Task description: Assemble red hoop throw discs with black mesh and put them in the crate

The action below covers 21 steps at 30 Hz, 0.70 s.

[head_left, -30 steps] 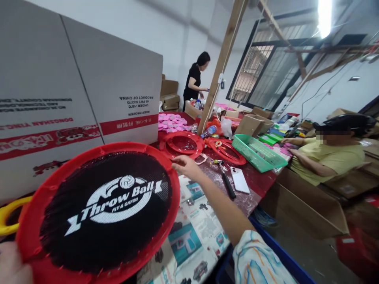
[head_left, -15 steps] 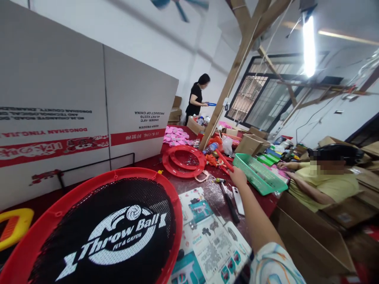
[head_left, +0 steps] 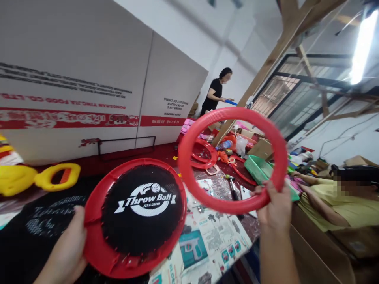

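My left hand (head_left: 71, 240) grips the left rim of a round red frame with black netting (head_left: 142, 225), printed "Throw Ball". The netted frame is tilted and faces me. My right hand (head_left: 275, 201) is closed round the lower right of a plain red plastic ring (head_left: 188, 173), held up in the air. Through the ring's opening, more red rings (head_left: 211, 157) show on the table. Below both pieces lies printed cardboard (head_left: 213, 236) with toy pictures. Under my left forearm is a black printed net (head_left: 50, 217).
Yellow plastic handles (head_left: 60, 177) lie at left before a tall white carton (head_left: 74, 79). A hammer (head_left: 233, 191), a phone (head_left: 245, 193) and a green basket (head_left: 257, 169) are at right. One person (head_left: 349, 209) sits at right; another (head_left: 214, 92) stands behind.
My right hand has lifted a red ring from the table and brought it nearer, beside the netted frame. My left hand has come into view on the frame. The camera view has turned left.
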Available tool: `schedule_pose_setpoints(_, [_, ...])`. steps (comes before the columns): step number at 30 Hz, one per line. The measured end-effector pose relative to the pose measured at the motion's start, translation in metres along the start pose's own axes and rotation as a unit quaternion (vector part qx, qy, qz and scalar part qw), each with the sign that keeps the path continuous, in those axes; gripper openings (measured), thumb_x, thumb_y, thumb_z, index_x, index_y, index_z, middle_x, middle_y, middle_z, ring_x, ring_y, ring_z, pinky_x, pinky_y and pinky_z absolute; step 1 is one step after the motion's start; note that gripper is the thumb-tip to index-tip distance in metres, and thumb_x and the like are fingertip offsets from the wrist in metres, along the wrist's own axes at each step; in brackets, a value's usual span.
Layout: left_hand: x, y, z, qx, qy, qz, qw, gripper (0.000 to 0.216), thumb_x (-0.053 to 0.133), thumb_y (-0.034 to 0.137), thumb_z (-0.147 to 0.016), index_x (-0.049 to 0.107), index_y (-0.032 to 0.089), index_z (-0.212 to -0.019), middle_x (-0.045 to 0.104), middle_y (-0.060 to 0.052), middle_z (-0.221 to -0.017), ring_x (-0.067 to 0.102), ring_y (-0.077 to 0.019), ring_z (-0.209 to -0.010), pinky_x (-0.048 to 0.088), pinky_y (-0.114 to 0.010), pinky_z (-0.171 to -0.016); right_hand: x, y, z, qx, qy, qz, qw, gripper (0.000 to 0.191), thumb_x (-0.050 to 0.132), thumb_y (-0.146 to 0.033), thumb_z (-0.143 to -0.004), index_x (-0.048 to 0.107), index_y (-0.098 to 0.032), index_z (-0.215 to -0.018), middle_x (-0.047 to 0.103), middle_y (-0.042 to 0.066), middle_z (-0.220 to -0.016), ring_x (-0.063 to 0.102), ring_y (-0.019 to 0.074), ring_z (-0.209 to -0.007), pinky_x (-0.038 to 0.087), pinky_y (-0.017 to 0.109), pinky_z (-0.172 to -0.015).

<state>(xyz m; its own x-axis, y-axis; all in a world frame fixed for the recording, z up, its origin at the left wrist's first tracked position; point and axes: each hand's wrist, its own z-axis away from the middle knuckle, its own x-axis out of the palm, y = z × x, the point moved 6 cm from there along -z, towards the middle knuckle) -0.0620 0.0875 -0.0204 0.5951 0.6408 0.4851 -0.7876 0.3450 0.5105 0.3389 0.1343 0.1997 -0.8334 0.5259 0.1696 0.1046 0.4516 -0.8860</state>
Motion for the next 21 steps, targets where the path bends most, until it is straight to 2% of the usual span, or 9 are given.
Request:
schedule_pose_setpoints(1, [0.001,-0.001,-0.001,-0.010,-0.008,0.004,1.000,0.052,0.030,0.050,-0.097,0.057,0.019,-0.131,0.076,-0.006,-0.099,0.067,-0.0245,-0.105,0.053,-0.041,-0.097,0.016,0.019,0.018,0.076,-0.030,-0.017,0.996,0.053,0.082,-0.034,-0.061,0.049,-0.027,-0.102,0.056,-0.010,-0.071,0.052,0.0067,-0.045,0.050,0.021,-0.041])
schedule_pose_setpoints(3, [0.001,0.001,-0.001,-0.007,-0.017,0.005,1.000,0.060,0.031,0.060,-0.094,0.056,0.021,-0.132,0.076,-0.005,-0.098,0.067,-0.0260,-0.105,0.053,-0.042,-0.096,0.049,0.062,0.056,0.229,-0.118,-0.040,0.966,0.056,0.080,-0.034,-0.064,0.048,-0.030,-0.109,0.052,-0.012,-0.066,0.049,0.0050,-0.043,0.047,0.017,-0.040])
schedule_pose_setpoints(5, [-0.001,0.002,0.000,-0.005,-0.008,0.014,1.000,0.072,0.031,0.074,-0.086,0.056,0.023,-0.131,0.076,-0.004,-0.097,0.067,-0.0285,-0.105,0.055,-0.042,-0.093,0.074,0.095,0.081,0.285,-0.168,-0.033,0.943,0.055,0.079,-0.032,-0.065,0.049,-0.027,-0.111,0.054,-0.009,-0.067,0.050,0.0066,-0.044,0.049,0.021,-0.039])
schedule_pose_setpoints(8, [-0.005,0.002,-0.002,-0.023,0.006,0.027,0.999,0.082,0.028,0.082,-0.080,0.057,0.024,-0.130,0.076,-0.004,-0.097,0.068,-0.0311,-0.102,0.057,-0.043,-0.087,0.100,0.132,0.093,0.324,-0.222,-0.015,0.919,0.048,0.078,-0.032,-0.063,0.055,-0.021,-0.103,0.058,-0.005,-0.067,0.052,0.0086,-0.045,0.050,0.025,-0.042])
schedule_pose_setpoints(11, [-0.007,-0.001,-0.011,-0.031,-0.020,0.027,0.999,0.080,0.031,0.079,-0.081,0.055,0.023,-0.133,0.076,-0.006,-0.096,0.070,-0.0311,-0.096,0.059,-0.043,-0.084,0.114,0.150,0.087,0.330,-0.263,0.017,0.906,0.043,0.078,-0.033,-0.063,0.058,-0.019,-0.099,0.059,-0.004,-0.065,0.051,0.0092,-0.045,0.049,0.026,-0.045])
schedule_pose_setpoints(14, [-0.010,-0.005,-0.025,-0.019,-0.073,0.004,0.997,0.065,0.053,0.063,-0.082,0.055,0.023,-0.132,0.076,-0.005,-0.094,0.071,-0.0299,-0.089,0.060,-0.043,-0.082,0.121,0.158,0.081,0.296,-0.290,0.065,0.908,0.042,0.077,-0.037,-0.065,0.061,-0.017,-0.098,0.063,-0.001,-0.071,0.056,0.0117,-0.052,0.051,0.028,-0.053])
schedule_pose_setpoints(16, [-0.013,-0.007,-0.034,-0.015,-0.083,-0.017,0.996,0.059,0.067,0.048,-0.077,0.057,0.023,-0.130,0.076,-0.005,-0.092,0.072,-0.0295,-0.084,0.060,-0.042,-0.081,0.125,0.161,0.082,0.259,-0.302,0.101,0.912,0.042,0.076,-0.039,-0.066,0.063,-0.016,-0.100,0.068,0.002,-0.081,0.063,0.0162,-0.066,0.053,0.031,-0.065])
schedule_pose_setpoints(18, [-0.014,-0.010,-0.040,-0.019,-0.085,-0.024,0.996,0.059,0.072,0.037,-0.074,0.058,0.021,-0.128,0.076,-0.006,-0.091,0.072,-0.0297,-0.084,0.061,-0.042,-0.080,0.128,0.164,0.085,0.223,-0.311,0.139,0.913,0.042,0.073,-0.039,-0.069,0.064,-0.015,-0.102,0.070,0.006,-0.092,0.066,0.0211,-0.083,0.053,0.034,-0.077])
schedule_pose_setpoints(21, [-0.012,-0.011,-0.041,-0.022,-0.096,-0.014,0.995,0.055,0.072,0.034,-0.074,0.058,0.021,-0.126,0.076,-0.007,-0.092,0.071,-0.0309,-0.090,0.061,-0.042,-0.079,0.130,0.169,0.088,0.178,-0.319,0.199,0.910,0.043,0.066,-0.039,-0.073,0.064,-0.015,-0.108,0.069,0.009,-0.106,0.064,0.0259,-0.100,0.049,0.039,-0.090])
